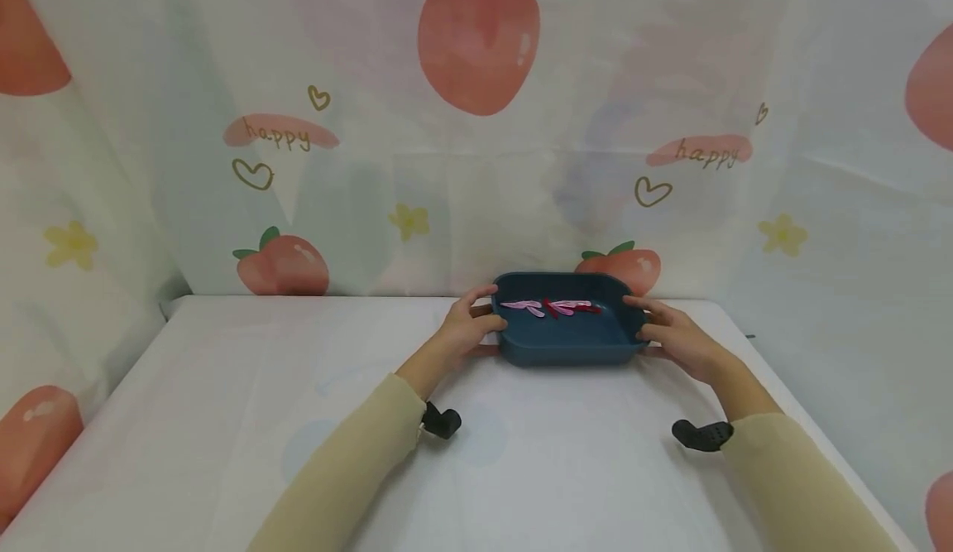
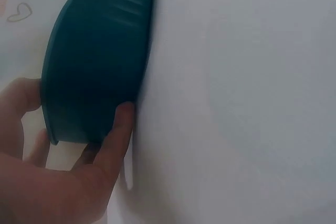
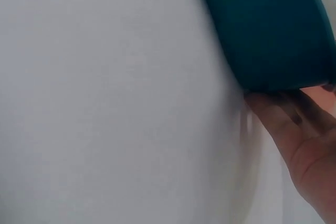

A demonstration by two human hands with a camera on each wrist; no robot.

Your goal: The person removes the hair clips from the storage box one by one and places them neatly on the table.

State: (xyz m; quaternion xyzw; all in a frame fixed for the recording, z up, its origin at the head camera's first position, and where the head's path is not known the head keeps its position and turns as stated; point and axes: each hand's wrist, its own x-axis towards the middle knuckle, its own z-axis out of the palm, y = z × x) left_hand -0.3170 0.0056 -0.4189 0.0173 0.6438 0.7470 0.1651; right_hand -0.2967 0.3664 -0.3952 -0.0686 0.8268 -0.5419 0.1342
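A dark blue-green plastic basin (image 1: 566, 355) with rounded corners is at the far side of the white table, held between both hands. My left hand (image 1: 467, 328) grips its left end, with fingers spread from the rim down to the lower wall. At the opposite end my right hand (image 1: 677, 338) grips the basin the same way. In the left wrist view, one fingertip sits low by the basin's base, and ridges mark the wall (image 2: 94, 66). The right wrist view shows fingers against the end wall (image 3: 273, 40). Several slender pink pieces (image 1: 521, 305) and red pieces (image 1: 588, 309) lie inside.
A white cloth covers the table (image 1: 246, 403). Right behind the basin stands a curtain (image 1: 491, 196) printed with peaches, hearts and the word happy. It runs on along the left and right sides. Each wrist wears a black device (image 1: 442, 421).
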